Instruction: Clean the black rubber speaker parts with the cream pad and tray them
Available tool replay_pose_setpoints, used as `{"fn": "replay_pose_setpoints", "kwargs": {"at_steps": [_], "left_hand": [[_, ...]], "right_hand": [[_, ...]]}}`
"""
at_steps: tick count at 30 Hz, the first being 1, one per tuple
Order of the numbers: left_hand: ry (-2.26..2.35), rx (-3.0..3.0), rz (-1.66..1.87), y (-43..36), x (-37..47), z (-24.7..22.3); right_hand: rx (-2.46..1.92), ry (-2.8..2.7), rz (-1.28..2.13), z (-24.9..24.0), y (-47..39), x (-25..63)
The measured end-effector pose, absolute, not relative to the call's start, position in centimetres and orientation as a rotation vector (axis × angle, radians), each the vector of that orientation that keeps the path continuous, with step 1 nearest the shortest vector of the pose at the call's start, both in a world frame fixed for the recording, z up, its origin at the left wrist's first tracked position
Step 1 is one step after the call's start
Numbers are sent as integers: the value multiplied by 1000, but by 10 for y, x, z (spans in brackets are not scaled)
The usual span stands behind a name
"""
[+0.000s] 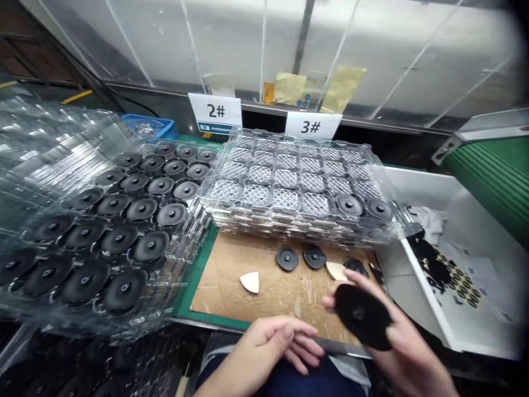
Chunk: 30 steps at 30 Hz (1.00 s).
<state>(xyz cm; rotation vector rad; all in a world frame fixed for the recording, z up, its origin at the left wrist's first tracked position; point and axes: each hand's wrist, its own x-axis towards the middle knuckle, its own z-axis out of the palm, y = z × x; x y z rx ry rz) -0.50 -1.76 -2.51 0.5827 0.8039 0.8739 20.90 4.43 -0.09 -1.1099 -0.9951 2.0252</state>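
Observation:
My right hand (397,336) is closed around a black rounded disc (362,315), held tilted above the front edge of the cardboard sheet (223,259). Its thumb and fingers grip the disc's rim. To its left, my left hand (285,342) is empty, palm turned inward with the fingers loosely apart. On the cardboard lie two black discs with small centre knobs, a left one (287,258) and a right one (314,256). A third black disc (356,268) is partly hidden behind my right hand. A cream triangular pad (250,282) lies left, and another cream pad (336,271) touches my right fingers' area.
A stack of clear compartment trays (285,199) stands behind the cardboard, with two discs in its front right pockets. At left, another clear tray (182,248) holds many black discs. A white bin (430,325) with small parts is at right; a blue basket (167,131) sits behind.

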Motion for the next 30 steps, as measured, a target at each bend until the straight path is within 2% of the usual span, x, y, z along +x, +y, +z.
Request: {"fn": "replay_pose_setpoints", "kwargs": {"at_steps": [3, 6, 10, 14, 17, 20, 22, 26, 30], "left_hand": [[603, 261, 926, -24, -4, -36], [555, 37, 1052, -36, -14, -45], [469, -63, 1127, -50, -33, -51], [318, -58, 1121, -57, -49, -57], [224, -131, 1129, -61, -62, -62], [283, -233, 1235, -63, -75, -66], [338, -274, 1313, -64, -83, -67], [391, -302, 1434, -66, -91, -68], [498, -263, 1510, -66, -93, -65]], "right_hand": [[-759, -749, 2235, -27, 23, 153], [-614, -666, 2335, -41, 15, 118], [-644, -771, 2463, -43, 14, 92], [-738, -1010, 2448, -42, 16, 76], [-890, -1523, 2211, -46, 23, 69], [-1133, -2087, 1566, -59, 36, 66], [-1276, -2185, 1272, -73, 44, 63], [-1358, -2198, 1150, -107, 44, 58], [-1207, -2252, 1212, -123, 32, 58]]}}
